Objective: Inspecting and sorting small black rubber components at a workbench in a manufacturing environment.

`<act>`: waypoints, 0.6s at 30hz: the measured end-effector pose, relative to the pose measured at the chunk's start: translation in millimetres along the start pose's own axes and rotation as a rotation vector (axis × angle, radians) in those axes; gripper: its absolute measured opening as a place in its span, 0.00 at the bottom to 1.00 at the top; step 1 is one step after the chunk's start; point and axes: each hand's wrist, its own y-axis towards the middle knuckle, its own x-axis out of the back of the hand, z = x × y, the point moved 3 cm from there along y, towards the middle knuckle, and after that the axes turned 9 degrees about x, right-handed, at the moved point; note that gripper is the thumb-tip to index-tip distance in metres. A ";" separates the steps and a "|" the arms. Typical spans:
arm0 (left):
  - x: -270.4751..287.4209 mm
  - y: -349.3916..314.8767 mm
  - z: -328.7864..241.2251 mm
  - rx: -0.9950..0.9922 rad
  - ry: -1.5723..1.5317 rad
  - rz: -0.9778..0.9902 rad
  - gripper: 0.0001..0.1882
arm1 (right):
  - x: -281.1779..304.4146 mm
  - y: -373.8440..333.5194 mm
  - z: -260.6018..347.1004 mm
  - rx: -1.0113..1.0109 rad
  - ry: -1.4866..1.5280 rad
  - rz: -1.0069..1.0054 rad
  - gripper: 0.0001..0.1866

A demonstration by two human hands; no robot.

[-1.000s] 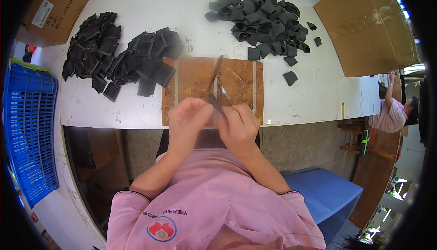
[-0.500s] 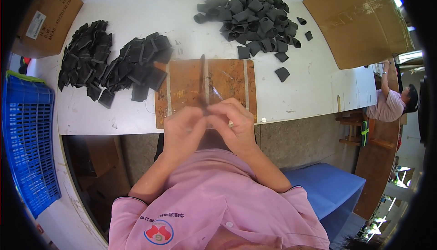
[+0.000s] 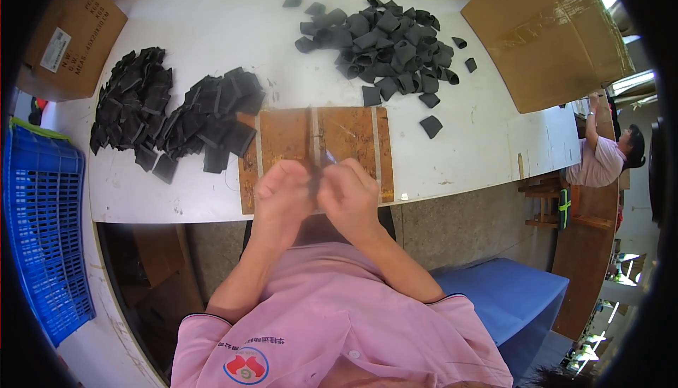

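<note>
Left hand (image 3: pixel 281 194) and right hand (image 3: pixel 347 192) pressed together at the near edge of the white tabletop (image 3: pixel 212 28), both clenched around a small dark piece (image 3: pixel 313 183) pinched between the fingertips; piece almost wholly hidden, shape not discernible. Directly beyond the hands, brown work board (image 3: pixel 282 137) with pale upright strips, near edge overhanging the tabletop rim. Left of the board, heap of flat black pieces (image 3: pixel 176 116), touching the board's left corner. Beyond and right, second heap of curled black pieces (image 3: pixel 385 45), with one stray black piece (image 3: pixel 430 127) just beside the board's right end. Bare tabletop between the two heaps and along the right. Cardboard box (image 3: pixel 63 35) at far left corner, cardboard sheet (image 3: pixel 547 35) at far right, both cut off by the frame. Blue crate (image 3: pixel 42 225) below the left edge. Another person (image 3: pixel 604 158) at the right rim, well apart.
</note>
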 end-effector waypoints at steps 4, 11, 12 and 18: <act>-2.3 -0.5 -7.0 0.012 0.152 -0.014 0.08 | -5.1 -4.6 -8.6 -0.661 0.852 0.011 0.03; -6.3 -3.2 -8.0 -0.817 0.880 -0.255 0.10 | -11.2 -0.4 0.1 -0.930 1.256 0.184 0.08; -4.8 -3.3 -7.4 -0.747 0.801 -0.243 0.10 | -8.3 3.4 0.8 -0.822 1.133 0.259 0.09; -17.6 -12.7 -35.0 -0.043 0.124 0.056 0.14 | 13.5 38.9 13.5 -0.703 0.914 0.321 0.12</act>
